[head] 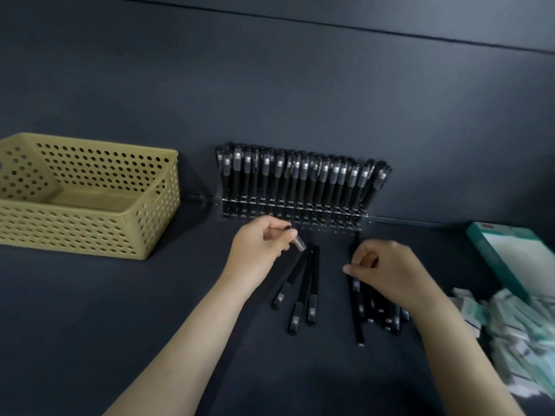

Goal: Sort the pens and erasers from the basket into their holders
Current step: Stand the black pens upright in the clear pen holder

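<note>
A clear pen holder point(294, 210) stands against the back wall, with several black pens point(300, 172) upright in it. My left hand point(264, 247) pinches the capped end of a black pen point(298, 243) just in front of the holder. Three loose black pens point(303, 289) lie on the dark table below that hand. My right hand point(387, 271) is curled round a black pen point(356, 292), over a heap of more pens point(387, 316). A pile of white-and-green erasers point(516, 331) lies at the right edge. The yellow perforated basket point(90, 232) stands at the left and looks empty.
An open teal-and-white box point(510, 256) sits at the right, behind the erasers. The dark table point(120, 310) runs to a dark back wall.
</note>
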Available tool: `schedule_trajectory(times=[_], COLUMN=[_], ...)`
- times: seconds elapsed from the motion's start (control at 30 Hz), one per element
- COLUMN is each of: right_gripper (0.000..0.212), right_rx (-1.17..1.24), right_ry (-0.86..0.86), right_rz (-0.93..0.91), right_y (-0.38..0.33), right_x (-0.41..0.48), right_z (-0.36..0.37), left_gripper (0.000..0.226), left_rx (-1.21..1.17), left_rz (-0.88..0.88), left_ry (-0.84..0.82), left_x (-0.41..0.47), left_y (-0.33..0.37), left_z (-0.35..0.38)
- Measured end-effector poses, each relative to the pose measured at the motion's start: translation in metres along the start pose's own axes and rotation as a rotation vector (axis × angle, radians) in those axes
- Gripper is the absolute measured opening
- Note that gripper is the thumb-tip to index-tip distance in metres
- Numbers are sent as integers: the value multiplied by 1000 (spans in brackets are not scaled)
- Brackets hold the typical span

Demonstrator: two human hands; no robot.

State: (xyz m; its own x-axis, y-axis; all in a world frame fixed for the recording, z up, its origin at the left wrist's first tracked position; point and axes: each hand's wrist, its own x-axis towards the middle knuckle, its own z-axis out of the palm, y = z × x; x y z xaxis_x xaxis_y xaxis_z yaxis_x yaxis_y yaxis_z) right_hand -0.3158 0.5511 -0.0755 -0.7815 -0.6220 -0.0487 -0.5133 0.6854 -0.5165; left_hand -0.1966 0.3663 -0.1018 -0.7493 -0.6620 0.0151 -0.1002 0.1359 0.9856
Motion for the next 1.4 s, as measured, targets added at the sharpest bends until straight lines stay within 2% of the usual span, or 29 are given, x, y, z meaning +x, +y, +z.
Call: schedule_trajectory(times=[0.3,0.37,0.53,0.67,0.8,1.0,1.4], right_gripper=[22,19,8,12,16,10,11], right_rx=[-180,-127,216,359,380,352,383], right_ry=[-10,8,24,55,96,93,97], right_rz=[52,6,-142,-215,-233,-263,-303], right_y=[-7,-9,-24,-33,-34,-37,-38], right_x=[-7,-10,-22,-22,-21,-24,-24], right_z=[16,19,21,24,24,21,20], left_gripper=[10,11,13,17,15,16,11], left_rx=[33,-27,-239,-301,-333,-349,-383], left_rz=[-37,-73,-139,-132,-120,-108,-112], left_ry=[-8,4,8,-37,-45,-50,-12], left_x=[-8,-8,-11,-14,-17,-19,-19], left_y=[-5,-5,1,6,7,7,6], left_z=[0,-3,-6,-6,-9,-13,-17])
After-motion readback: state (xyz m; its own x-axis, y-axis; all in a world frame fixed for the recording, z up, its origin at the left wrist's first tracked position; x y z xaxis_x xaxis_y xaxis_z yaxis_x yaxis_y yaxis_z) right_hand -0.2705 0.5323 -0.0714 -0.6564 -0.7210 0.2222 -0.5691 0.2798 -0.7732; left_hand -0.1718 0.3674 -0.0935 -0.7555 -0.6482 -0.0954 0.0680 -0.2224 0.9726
